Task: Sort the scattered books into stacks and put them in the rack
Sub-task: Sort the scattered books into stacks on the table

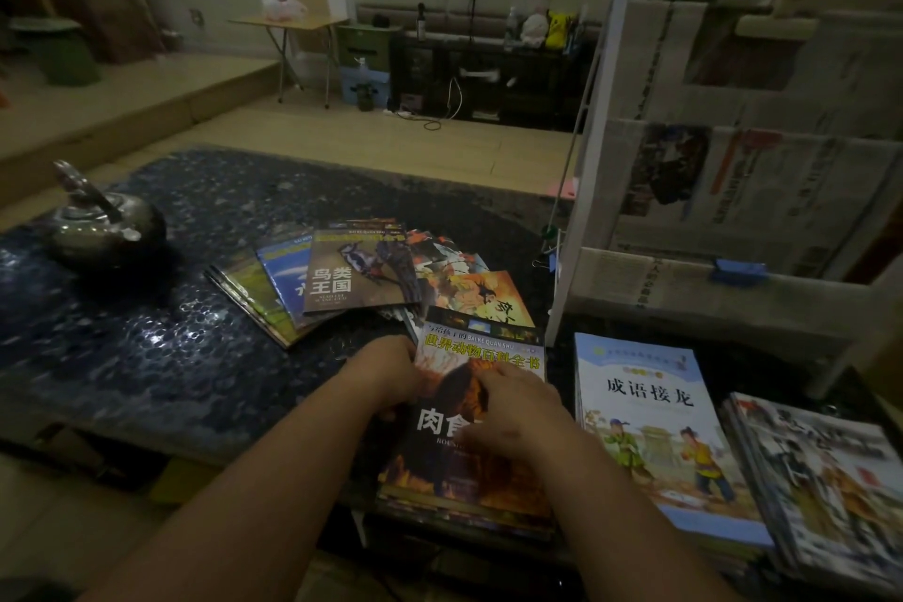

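Left hand [391,374] grips the left edge of the dark animal book [481,350], fingers curled at that edge. Right hand [520,411] lies on the same cover, fingers fairly straight, pressing down. Hands close together, both on this one book.

The book tops a low stack [464,511] at the near edge of the desk [185,357]. Just right of it: second stack, blue-bordered book [650,411] on top. Further right: third stack [821,469], cover blurred.

Beyond the hands, scattered books lie fanned and overlapping. Bird book [354,279] uppermost on the left; orange book [488,296] on the right, meeting the animal book's far edge.

White rack [593,122] at the right end of the desk, newspaper [762,191] in its tiers. Dark kettle [105,225] far left on the desk
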Motion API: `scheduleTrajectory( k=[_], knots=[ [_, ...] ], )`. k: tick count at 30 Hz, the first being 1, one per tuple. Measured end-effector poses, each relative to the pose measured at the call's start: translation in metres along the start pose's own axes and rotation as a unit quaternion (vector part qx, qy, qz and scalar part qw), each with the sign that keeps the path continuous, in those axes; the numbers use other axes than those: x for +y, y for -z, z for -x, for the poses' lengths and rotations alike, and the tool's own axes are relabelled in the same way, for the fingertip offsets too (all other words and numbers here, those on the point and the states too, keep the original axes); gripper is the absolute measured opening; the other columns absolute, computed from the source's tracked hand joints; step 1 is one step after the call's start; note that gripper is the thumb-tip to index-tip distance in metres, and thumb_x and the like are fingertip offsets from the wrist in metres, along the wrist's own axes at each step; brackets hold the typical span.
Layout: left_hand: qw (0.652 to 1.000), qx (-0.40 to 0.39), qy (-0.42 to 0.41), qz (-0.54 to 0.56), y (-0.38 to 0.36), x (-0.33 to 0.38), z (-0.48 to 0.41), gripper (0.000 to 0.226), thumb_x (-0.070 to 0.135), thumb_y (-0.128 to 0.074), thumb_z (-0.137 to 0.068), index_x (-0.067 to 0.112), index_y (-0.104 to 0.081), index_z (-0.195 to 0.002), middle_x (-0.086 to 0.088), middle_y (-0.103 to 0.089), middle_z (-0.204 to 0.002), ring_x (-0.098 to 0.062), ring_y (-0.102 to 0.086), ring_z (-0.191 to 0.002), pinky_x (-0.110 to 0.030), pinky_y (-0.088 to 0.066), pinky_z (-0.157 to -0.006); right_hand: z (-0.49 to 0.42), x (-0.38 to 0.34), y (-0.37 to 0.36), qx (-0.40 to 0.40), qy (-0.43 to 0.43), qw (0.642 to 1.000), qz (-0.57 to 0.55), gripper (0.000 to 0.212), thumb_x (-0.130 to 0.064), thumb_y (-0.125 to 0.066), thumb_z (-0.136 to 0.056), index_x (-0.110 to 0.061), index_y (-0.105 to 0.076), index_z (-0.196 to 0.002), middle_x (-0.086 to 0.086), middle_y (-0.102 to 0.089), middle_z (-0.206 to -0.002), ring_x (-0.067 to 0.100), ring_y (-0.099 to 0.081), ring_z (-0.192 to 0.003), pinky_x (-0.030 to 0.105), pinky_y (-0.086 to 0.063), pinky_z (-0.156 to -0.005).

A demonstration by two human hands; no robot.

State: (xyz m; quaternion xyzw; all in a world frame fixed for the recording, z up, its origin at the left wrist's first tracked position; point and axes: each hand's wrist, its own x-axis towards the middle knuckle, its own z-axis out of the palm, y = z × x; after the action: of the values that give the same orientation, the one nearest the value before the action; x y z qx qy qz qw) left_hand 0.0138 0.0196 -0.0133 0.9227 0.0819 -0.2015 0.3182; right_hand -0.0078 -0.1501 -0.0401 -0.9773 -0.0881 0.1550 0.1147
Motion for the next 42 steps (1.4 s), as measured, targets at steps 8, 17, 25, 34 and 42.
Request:
scheduleTrajectory(
  k=[8,17,25,34,42],
  knots=[
    [1.000,-0.006,-0.010,-0.029,-0.001,0.001,0.001,0.025,0.024,-0.073,-0.083,0.020,-0.058,-0.102,0.002,-0.056,-0.084,-0.017,-0.060,-0.074,-0.033,-0.057,-0.064,-0.001,0.001,0.001,-0.005,-0.009,1.000,0.014,0.091,-0.064,-0.072,-0.069,-0.034,-0.032,-0.146,0.001,-0.038,-0.146,0.027,-0.035,-0.134,0.050,-0.028,-0.109],
    [0.992,0.090,-0.045,-0.071,0.008,-0.008,-0.018,0.021,0.028,-0.070,-0.082,0.020,-0.067,-0.102,-0.003,-0.068,-0.104,-0.021,-0.062,-0.094,-0.032,-0.051,-0.084,-0.002,-0.002,0.010,0.040,-0.025,0.997,-0.066,0.060,-0.059,-0.063,-0.080,-0.029,-0.050,-0.130,0.000,-0.048,-0.134,0.023,-0.044,-0.124,0.048,-0.037,-0.105],
    [0.948,0.251,-0.103,-0.166,0.019,-0.020,-0.053,0.045,0.021,-0.060,-0.087,0.020,-0.050,-0.131,-0.007,-0.054,-0.127,-0.028,-0.052,-0.115,-0.041,-0.045,-0.093,-0.005,-0.004,0.029,0.084,-0.036,0.977,-0.191,0.055,-0.041,-0.057,-0.094,-0.023,-0.043,-0.143,0.001,-0.044,-0.144,0.020,-0.049,-0.125,0.040,-0.045,-0.101],
    [0.926,0.288,-0.054,-0.237,0.027,-0.060,-0.077,0.083,0.025,-0.059,-0.088,0.037,-0.009,-0.154,-0.010,-0.057,-0.121,-0.032,-0.056,-0.104,-0.041,-0.044,-0.079,-0.017,-0.002,0.033,0.095,-0.048,0.960,-0.260,0.048,-0.040,-0.058,-0.093,-0.027,-0.048,-0.138,0.000,-0.050,-0.137,0.018,-0.056,-0.115,0.043,-0.051,-0.095],
    [0.909,0.320,-0.058,-0.260,0.026,-0.042,-0.061,0.029,0.031,-0.047,-0.098,0.026,-0.065,-0.120,-0.006,-0.058,-0.112,-0.028,-0.053,-0.103,-0.036,-0.039,-0.075,-0.015,-0.009,0.029,0.102,-0.032,0.961,-0.254,0.048,-0.041,-0.057,-0.093,-0.027,-0.049,-0.137,-0.001,-0.050,-0.139,0.017,-0.051,-0.121,0.040,-0.048,-0.099]
  ],
)
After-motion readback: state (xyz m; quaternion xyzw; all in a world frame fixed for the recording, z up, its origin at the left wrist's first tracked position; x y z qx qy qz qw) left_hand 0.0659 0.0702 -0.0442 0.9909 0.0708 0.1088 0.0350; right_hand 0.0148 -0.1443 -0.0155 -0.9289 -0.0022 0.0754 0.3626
